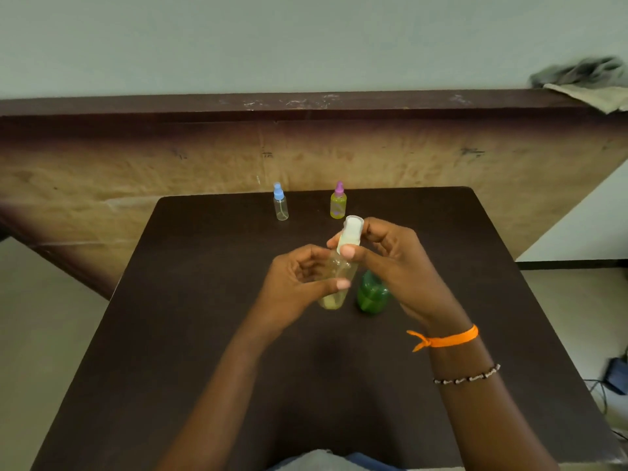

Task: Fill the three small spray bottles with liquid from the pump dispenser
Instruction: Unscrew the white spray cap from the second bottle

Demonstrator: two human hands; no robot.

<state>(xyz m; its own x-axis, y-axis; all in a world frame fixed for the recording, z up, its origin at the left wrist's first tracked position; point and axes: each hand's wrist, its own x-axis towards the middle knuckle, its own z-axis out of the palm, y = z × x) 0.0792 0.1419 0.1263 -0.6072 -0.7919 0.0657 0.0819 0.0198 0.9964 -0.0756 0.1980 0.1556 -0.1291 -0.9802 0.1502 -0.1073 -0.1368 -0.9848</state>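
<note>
head view. dark table (210,334), person seated at near edge, both forearms reaching in.

left hand (299,283) curls round the body of a clear bottle (336,283), thumb across its front, fingers behind. bottle is tilted, top leaning away and to the right, held above the table; a little yellowish liquid sits at its low end. right hand (390,256) pinches the bottle's white cap (350,232) between thumb and fingers, cap on the neck. whether the cap is tight or loose: cannot tell.

green bottle (372,294) stands on the table just right of the clear one, partly hidden under the right hand; its top not visible clearly.

far end of table: blue-capped bottle (280,203), clear, looks unfilled, upright. near it to the right, pink-capped bottle (338,202), full of yellow-green liquid, upright. the two stand apart from each other and well apart from the hands.

right wrist carries an orange band (445,338) and a beaded bracelet (467,377).

behind the table a brown ledge (306,107) against a pale wall; crumpled cloth (584,79) on its right end. cables (608,385) on the floor at far right.
</note>
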